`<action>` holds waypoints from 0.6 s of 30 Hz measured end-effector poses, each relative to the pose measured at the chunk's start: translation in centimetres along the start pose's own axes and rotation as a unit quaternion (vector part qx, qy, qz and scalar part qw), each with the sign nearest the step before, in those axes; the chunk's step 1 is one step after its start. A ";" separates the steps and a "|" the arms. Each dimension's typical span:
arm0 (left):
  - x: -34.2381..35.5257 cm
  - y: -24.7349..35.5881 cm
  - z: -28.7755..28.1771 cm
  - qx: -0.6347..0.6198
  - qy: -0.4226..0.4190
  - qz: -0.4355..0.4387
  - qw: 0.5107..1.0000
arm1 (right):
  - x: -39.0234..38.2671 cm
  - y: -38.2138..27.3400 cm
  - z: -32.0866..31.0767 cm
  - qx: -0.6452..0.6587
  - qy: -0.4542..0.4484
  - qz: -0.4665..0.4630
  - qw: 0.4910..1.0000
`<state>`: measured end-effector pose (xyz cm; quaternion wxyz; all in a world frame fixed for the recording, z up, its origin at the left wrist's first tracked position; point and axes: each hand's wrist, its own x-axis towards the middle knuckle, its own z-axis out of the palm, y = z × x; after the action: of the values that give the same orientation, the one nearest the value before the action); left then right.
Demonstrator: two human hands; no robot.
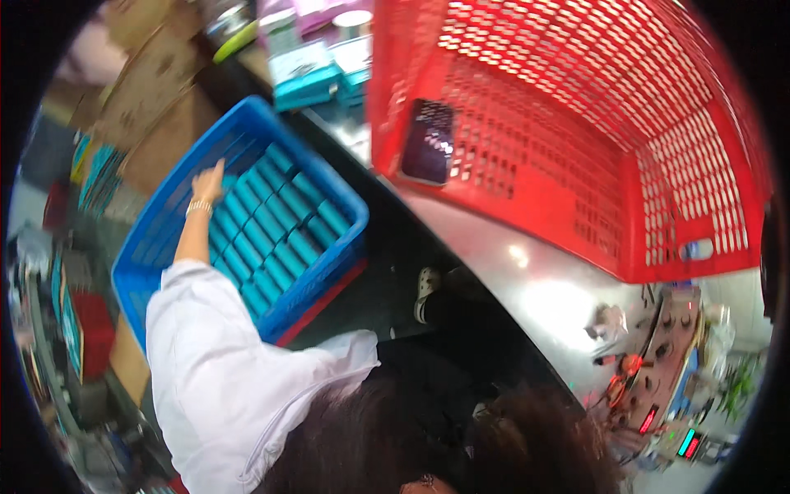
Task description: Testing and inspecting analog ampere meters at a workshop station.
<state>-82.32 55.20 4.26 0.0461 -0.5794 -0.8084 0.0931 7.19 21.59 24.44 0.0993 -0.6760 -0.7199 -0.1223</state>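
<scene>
My left arm, in a white sleeve, reaches into a blue plastic basket (339, 177). Rows of teal cylinders (276, 216) fill the basket, packed side by side. At the far left end of these rows is my left hand (208, 183), with a bracelet at its wrist. One finger points away from me beside the nearest cylinder; the other fingers are hidden or blurred, so a grip cannot be made out. My right hand does not show.
A large red perforated basket (559, 222) sits tilted on the metal worktable (527, 284), with a dark phone (428, 142) in it. Teal boxes (306, 76) stand at the back. Equipment with knobs and cables (658, 346) lies at right. Red edging shows beneath the blue basket.
</scene>
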 end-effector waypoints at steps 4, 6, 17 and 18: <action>-0.1 3.2 -2.4 -0.200 0.079 -0.014 0.977 | 3.6 0.5 -0.6 0.192 -0.028 0.222 0.955; -0.9 7.9 -5.7 -0.282 0.209 0.012 0.936 | 6.3 0.2 -0.7 0.210 0.014 0.246 0.946; -16.5 43.8 -28.2 -0.340 0.349 0.185 0.853 | 29.8 9.1 0.9 0.440 0.304 0.145 0.832; -15.9 45.9 -27.2 -0.262 0.336 0.105 0.898 | 30.6 9.9 0.6 0.432 0.314 0.144 0.833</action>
<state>-29.66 57.12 22.00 0.1516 -0.6489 -0.6744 -0.3182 15.07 51.40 33.74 0.6182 -0.5859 -0.5239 0.0114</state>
